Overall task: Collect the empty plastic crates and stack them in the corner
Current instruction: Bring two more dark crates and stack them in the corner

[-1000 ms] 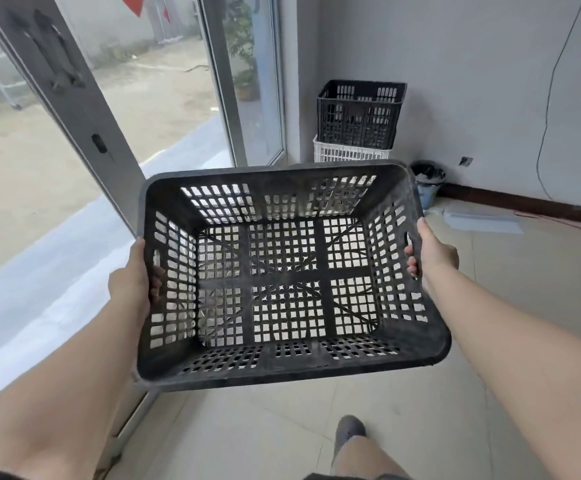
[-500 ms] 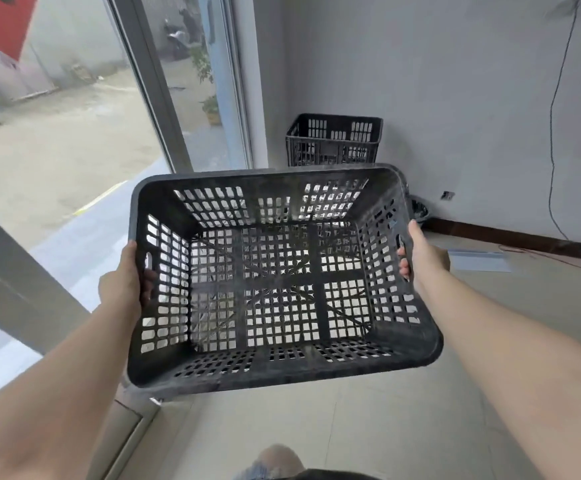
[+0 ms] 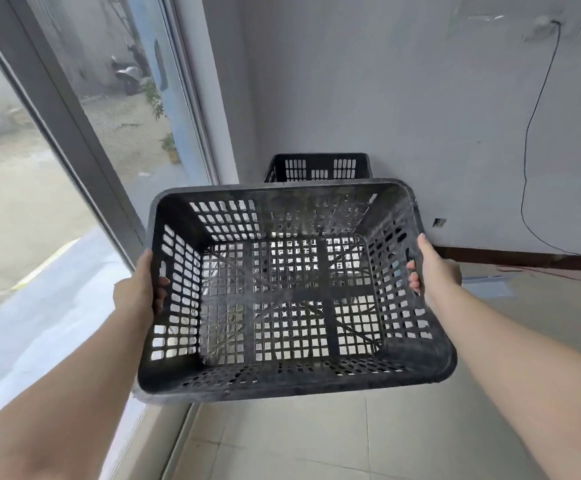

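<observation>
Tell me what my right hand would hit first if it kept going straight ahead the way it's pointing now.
Probably the wall. Your right hand, gripping the held crate by its side, points forward toward the corner. The black crate in the corner sits left of that line. Depth is hard to judge here.

Tiled floor by the glass door

Pale floor [image 3: 420,427] meets a dark skirting [image 3: 524,259]. A black crate [image 3: 318,167] sits in its far corner, base hidden; a blue sheet [image 3: 489,287] lies near the right wall.
</observation>
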A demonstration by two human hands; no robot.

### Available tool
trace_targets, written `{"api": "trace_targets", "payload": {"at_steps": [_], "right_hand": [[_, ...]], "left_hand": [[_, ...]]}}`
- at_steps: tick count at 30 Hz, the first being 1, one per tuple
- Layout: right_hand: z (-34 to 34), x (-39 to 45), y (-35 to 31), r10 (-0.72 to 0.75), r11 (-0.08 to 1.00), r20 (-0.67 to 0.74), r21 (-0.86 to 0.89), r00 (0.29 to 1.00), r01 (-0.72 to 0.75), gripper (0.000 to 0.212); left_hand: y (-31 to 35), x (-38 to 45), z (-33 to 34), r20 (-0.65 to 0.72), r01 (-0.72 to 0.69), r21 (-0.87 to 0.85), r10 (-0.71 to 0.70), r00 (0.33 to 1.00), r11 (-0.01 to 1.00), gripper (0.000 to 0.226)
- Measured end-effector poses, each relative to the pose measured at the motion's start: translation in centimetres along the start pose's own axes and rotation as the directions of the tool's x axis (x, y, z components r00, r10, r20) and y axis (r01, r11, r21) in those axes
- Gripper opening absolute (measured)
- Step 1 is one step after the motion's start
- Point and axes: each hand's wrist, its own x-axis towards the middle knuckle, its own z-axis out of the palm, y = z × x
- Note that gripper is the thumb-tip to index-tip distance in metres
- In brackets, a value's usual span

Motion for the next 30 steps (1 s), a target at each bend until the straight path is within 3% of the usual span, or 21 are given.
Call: {"api": "trace_targets", "payload": {"at_steps": [7, 14, 21, 30], "right_hand": [[6.8, 7.0, -4.2, 0.005, 0.999, -0.046, 0.042, 0.999, -0.003, 0.053], [13.4, 16.7, -9.4, 0.010, 1.000, -0.064, 0.027, 0.998, -0.008, 0.054], [19.1, 25.4, -16.5, -0.073, 0.997, -0.067, 0.029, 0.995, 0.075, 0.052], [25.8, 33.8, -23.2, -0.138, 0.990, -0.140, -0.051, 0.980, 0.132, 0.053]], "left_hand": [[5.4, 9.8, 8.6, 0.080, -0.016, 0.015, 0.014, 0.997, 1.000, 0.050], [9.6, 19.1, 18.8, 0.157, 0.000, 0.066, -0.011, 0.988, 0.998, 0.059], [15.2, 24.8, 28.6, 0.130, -0.085, 0.032, 0.080, 0.988, 0.996, 0.052], [20.9, 33.2, 38.6, 0.153, -0.083, 0.036, 0.077, 0.985, 0.996, 0.050]]}}
